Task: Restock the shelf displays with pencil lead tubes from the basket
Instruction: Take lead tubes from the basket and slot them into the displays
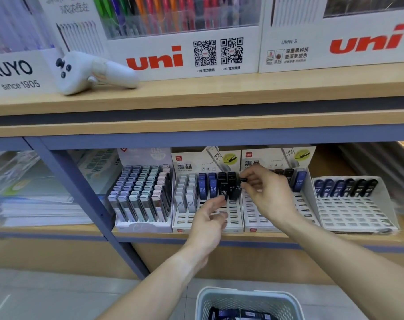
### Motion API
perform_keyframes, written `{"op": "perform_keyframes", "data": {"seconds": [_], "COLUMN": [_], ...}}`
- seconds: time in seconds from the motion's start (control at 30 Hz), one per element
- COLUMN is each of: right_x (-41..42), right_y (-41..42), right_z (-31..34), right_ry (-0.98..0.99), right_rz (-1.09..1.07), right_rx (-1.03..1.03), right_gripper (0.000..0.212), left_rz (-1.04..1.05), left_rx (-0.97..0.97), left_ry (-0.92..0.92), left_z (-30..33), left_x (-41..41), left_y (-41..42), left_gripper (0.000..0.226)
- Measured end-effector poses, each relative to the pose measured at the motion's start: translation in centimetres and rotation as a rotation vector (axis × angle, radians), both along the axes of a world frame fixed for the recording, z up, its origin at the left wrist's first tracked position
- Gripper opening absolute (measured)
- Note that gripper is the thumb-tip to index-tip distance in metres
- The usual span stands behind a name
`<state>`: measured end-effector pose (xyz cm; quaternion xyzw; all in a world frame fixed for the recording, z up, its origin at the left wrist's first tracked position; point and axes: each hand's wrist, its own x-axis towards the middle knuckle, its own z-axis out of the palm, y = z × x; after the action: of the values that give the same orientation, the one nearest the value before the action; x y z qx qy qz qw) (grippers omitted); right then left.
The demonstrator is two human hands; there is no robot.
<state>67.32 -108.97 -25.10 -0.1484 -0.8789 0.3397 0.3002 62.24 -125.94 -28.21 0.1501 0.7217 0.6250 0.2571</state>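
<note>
While most slots in three white display trays stood unfilled, a person worked at the lower shelf point(311, 237) of a stationery store, both bare hands reaching into the middle-left tray point(236, 224). The right hand point(264, 192) pinched a black lead tube point(239, 189) by its cap between thumb and fingertips, holding it tilted at the tray's right-hand column, just beside other black tubes already standing there. The left hand point(210, 218), fingers curled, touched the bottom of another black tube point(224, 190) in the neighbouring column; whether it gripped that tube or merely steadied it could not be told.

Restocking appeared to be at an early to middle stage. The tray being filled held pale tubes at left, two blue tubes and a cluster of black ones across its back rows, with its front rows bare. The next tray point(309, 192) to the right showed only a few dark tubes and a blue one at the back, partly hidden by the right hand. The far-right tray point(353, 209) carried a single back row of blue and black tubes. A fourth display point(141, 197) at far left looked full.

On the floor below, the pale perforated basket point(249, 301) held more dark and blue tubes, suggesting considerable stock remained to be shelved. A white handheld device point(90, 70) lay on the upper shelf, in front of the uni pen displays point(182, 51).
</note>
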Motion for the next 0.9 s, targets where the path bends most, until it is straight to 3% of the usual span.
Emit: {"op": "perform_keyframes", "data": {"seconds": [0.17, 0.37, 0.73, 0.9], "right_x": [-0.3, -0.8, -1.6, -1.1], "right_y": [-0.4, -0.8, -0.9, -1.2], "right_z": [-1.0, -1.5, -2.3, -2.2], "right_ry": [-0.035, -0.083, -0.139, -0.152], "right_rz": [0.067, 0.096, -0.004, 0.022], "right_rx": [0.119, 0.143, 0.196, 0.201], "right_gripper": [0.019, 0.021, 0.034, 0.045], "left_rz": [0.019, -0.02, -0.047, -0.06], "left_rx": [-0.055, -0.178, -0.342, -0.327], "left_ry": [0.103, 0.35, 0.434, 0.511], "left_z": [-0.1, 0.6, 0.5, 0.3], "left_x": [0.0, 0.0, -0.5, -0.4], "left_y": [0.8, 1.1, 1.5, 1.3], "left_gripper": [0.057, 0.086, 0.089, 0.09]}}
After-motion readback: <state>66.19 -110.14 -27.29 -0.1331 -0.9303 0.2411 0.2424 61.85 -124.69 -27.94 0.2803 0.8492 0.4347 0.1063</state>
